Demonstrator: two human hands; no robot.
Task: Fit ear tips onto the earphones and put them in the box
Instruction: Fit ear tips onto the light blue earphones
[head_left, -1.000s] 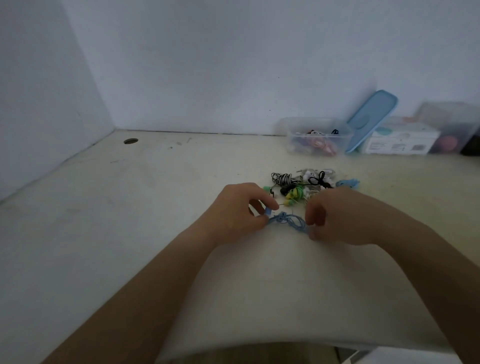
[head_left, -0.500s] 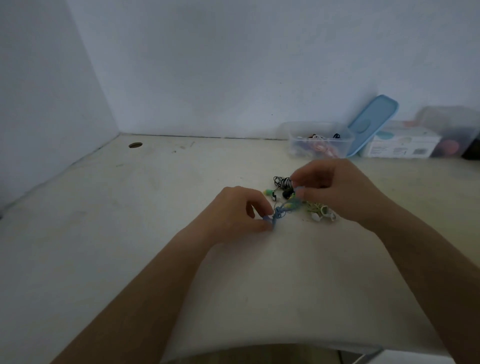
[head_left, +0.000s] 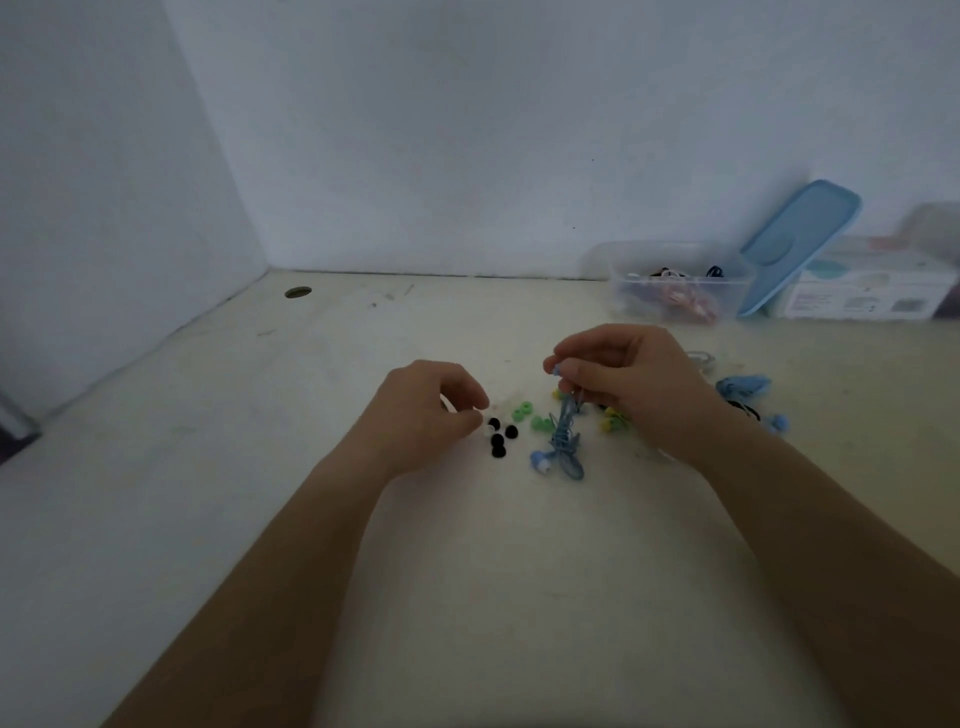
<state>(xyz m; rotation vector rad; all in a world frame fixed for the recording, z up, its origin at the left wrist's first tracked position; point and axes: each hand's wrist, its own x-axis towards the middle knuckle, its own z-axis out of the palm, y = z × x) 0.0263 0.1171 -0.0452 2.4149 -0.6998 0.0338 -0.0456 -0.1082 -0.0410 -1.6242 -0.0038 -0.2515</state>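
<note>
My right hand (head_left: 626, 379) holds one bud of a blue earphone (head_left: 565, 441) pinched at its fingertips; the coiled blue cable hangs down to the table, with the other bud lying near its lower end. My left hand (head_left: 431, 410) hovers with curled fingers by a small pile of loose ear tips: black ear tips (head_left: 500, 439), green ear tips (head_left: 530, 415) and a white one. Whether its fingertips pinch a tip is hidden. The clear plastic box (head_left: 675, 283) stands at the back right with earphones inside.
A blue lid (head_left: 800, 244) leans against the box, beside a white carton (head_left: 872, 291). More earphones, yellow-green ones (head_left: 613, 421) and another blue earphone (head_left: 743, 387), lie right of my right hand. A round hole (head_left: 298, 292) is in the table's far left corner. Walls stand left and behind.
My right hand has lifted one blue earbud upward, so the cable hangs. My left hand let go of the cable and moved left to the loose ear tips, which now show.
</note>
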